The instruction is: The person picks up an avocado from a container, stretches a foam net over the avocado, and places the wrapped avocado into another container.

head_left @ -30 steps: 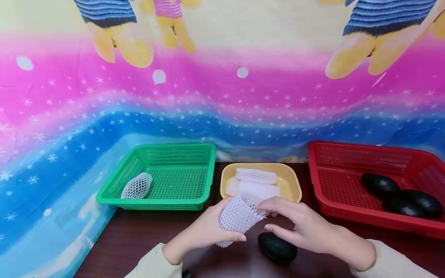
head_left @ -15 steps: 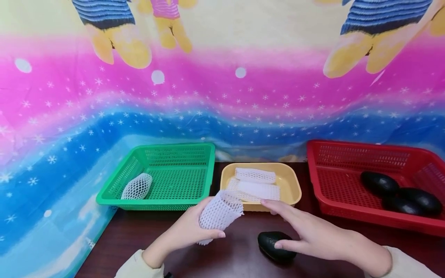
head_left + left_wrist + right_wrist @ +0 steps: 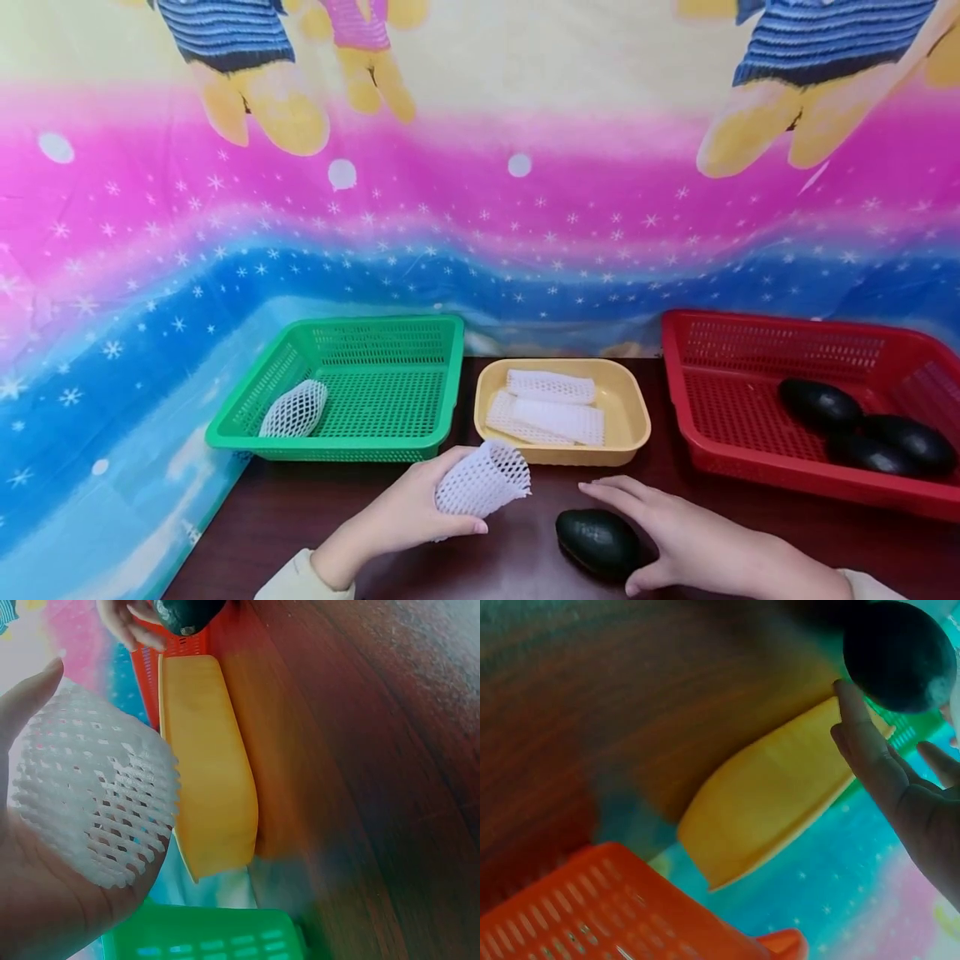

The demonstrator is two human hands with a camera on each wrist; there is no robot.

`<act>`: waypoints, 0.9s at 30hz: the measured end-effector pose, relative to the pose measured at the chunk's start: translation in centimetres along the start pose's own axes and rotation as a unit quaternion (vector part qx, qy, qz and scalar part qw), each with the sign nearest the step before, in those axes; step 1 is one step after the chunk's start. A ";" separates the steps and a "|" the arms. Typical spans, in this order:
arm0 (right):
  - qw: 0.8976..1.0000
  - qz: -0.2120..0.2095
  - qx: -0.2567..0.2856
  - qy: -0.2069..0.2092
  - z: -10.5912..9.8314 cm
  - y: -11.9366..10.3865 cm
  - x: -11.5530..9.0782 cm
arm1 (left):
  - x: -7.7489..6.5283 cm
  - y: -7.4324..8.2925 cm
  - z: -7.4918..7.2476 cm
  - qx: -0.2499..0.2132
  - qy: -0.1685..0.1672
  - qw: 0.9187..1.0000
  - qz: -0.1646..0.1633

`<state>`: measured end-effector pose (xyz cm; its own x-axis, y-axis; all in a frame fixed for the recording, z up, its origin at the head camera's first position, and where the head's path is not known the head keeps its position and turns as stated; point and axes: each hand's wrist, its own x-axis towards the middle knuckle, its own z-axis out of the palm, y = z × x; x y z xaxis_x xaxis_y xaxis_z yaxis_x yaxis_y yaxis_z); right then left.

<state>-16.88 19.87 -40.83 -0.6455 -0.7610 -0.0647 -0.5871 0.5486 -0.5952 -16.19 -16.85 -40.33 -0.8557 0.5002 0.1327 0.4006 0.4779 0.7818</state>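
Observation:
My left hand (image 3: 408, 512) holds a white foam net sleeve (image 3: 480, 481) between thumb and fingers, its round mouth facing right. In the left wrist view the same sleeve (image 3: 94, 784) is spread in the palm, with gaps in its mesh. A dark green avocado (image 3: 596, 540) lies on the table to the right of the sleeve. Close at its right side is my right hand (image 3: 690, 537), fingers extended past its far side and thumb near its front. The right wrist view has the avocado (image 3: 900, 656) by the fingertips; whether they touch it I cannot tell.
Behind the hands stands a yellow tray (image 3: 630, 404) with several flat net sleeves (image 3: 558, 421). At left, a green basket (image 3: 382, 400) bears one net-wrapped piece (image 3: 296, 408). A red basket (image 3: 727, 408) at right has three dark avocados (image 3: 821, 404). A printed cloth (image 3: 480, 167) hangs behind.
My left hand has moved left with the sleeve, whose mouth now looks rounder. The right hand has let go of the sleeve and come down beside the avocado on the table.

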 end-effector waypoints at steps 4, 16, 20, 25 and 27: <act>1.000 -0.007 0.012 -0.004 0.7 0.6 0.3 | -0.1 -0.2 0.0 0.005 0.003 1.000 0.003; 1.000 -0.024 0.016 -0.008 2.0 0.9 1.1 | -0.1 -1.1 0.7 0.005 0.003 1.000 -0.002; 0.998 -0.062 -0.022 0.012 2.5 1.1 1.3 | 0.3 -1.2 0.9 0.005 -0.002 1.000 -0.009; 0.996 -0.073 -0.038 0.026 2.7 1.2 1.4 | 0.8 -1.2 1.1 0.006 -0.010 1.000 -0.013; 0.995 -0.081 -0.044 0.035 2.8 1.2 1.4 | 1.0 -1.2 1.1 0.009 -0.013 1.000 -0.013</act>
<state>-17.15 18.46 -43.94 -0.5704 -0.8171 0.0839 -0.7242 0.4521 -0.5207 -17.20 -16.17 -41.82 -0.8568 0.5065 0.0970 0.3850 0.5030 0.7738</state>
